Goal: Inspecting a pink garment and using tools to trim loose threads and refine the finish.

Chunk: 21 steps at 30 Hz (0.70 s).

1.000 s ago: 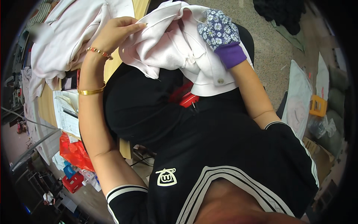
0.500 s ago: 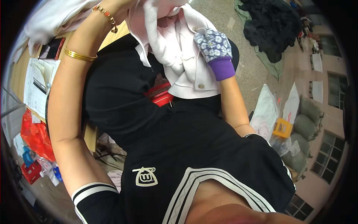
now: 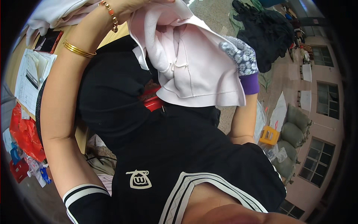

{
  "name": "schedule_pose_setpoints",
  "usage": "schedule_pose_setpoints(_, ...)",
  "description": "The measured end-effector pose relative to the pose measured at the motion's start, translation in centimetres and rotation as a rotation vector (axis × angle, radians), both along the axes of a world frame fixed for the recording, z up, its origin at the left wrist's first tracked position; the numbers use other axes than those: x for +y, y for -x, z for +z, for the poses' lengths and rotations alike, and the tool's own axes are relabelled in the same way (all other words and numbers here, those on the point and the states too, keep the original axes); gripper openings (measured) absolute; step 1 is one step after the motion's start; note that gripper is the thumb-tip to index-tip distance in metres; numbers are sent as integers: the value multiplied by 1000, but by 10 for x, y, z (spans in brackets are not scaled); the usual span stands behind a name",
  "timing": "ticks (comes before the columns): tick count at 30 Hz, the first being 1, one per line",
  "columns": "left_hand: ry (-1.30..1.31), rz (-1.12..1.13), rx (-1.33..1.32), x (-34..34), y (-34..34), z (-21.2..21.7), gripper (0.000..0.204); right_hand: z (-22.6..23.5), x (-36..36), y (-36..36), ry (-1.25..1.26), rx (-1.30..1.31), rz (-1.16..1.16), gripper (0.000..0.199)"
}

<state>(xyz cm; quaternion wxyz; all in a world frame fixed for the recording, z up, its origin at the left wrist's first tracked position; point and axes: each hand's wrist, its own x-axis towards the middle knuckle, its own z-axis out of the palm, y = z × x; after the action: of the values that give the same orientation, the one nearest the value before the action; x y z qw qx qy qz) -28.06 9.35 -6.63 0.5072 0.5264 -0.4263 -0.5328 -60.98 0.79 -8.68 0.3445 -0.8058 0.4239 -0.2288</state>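
Note:
A pale pink garment [image 3: 203, 71] with seams and a wide hem band hangs spread over my lap. My left hand [image 3: 140, 4], bare and partly cut off at the top edge, holds its upper part; a bead bracelet and gold bangles circle that arm. On the right, my right hand [image 3: 240, 56] wears a floral glove with a purple cuff. Its thumb lies over the garment's right edge, pinching it, with the other fingers largely hidden behind the cloth. A red object [image 3: 152, 102] shows beneath the garment, between my legs.
More pale fabric [image 3: 56, 16] lies on the wooden table at upper left, near a dark phone [image 3: 47, 41] and papers [image 3: 28, 82]. A red plastic bag [image 3: 24, 130] is below. Dark cloth [image 3: 263, 33] heaps on the floor; an orange container [image 3: 269, 135] and stuffed sacks [image 3: 292, 130] stand right.
My right hand has moved right, drawing the garment's edge outward. The bunched cloth is now spread flatter, and the button near the hem no longer shows. My left hand stays near the top.

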Motion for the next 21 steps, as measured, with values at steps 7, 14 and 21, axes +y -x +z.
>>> schedule_pose_setpoints(7,24,-49,46,-1,-5,-11,16,-1,4,-7,234,8,65,27)
schedule_pose_setpoints(14,44,-77,38,-2,0,-13,20,12,-3,-5,394,66,213,26)
schedule_pose_setpoints(21,125,-147,-42,4,16,-1,33,17,-6,-26,1035,369,486,32)
